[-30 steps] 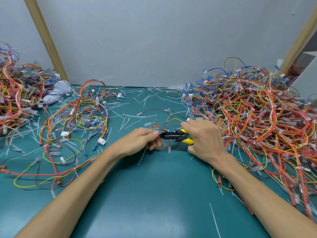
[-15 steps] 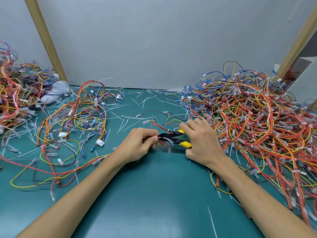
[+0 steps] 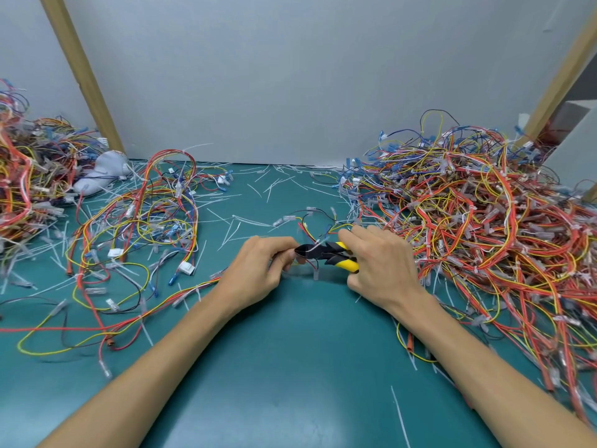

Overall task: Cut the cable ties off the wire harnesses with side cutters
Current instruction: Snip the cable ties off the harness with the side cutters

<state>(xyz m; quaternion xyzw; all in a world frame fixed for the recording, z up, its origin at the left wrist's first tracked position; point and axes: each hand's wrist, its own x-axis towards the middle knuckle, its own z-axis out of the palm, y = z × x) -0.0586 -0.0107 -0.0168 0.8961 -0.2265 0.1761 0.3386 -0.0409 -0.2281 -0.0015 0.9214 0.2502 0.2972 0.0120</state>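
Little has shifted since the earlier frames: the side cutters (image 3: 326,253) stay over the middle of the worktop (image 3: 290,367). Our right hand (image 3: 381,266) grips their yellow handles, fingers curled. The black head meets a small harness (image 3: 305,232), which the fingers of our left hand (image 3: 258,270) pinch. Cut ties (image 3: 274,185) litter the worktop. We note a large harness pile (image 3: 468,221) to the right and looser harnesses (image 3: 145,221) to the left.

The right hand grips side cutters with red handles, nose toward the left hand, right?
No, the handles are yellow. In the head view the right hand grips yellow-handled side cutters, nose toward the left hand.
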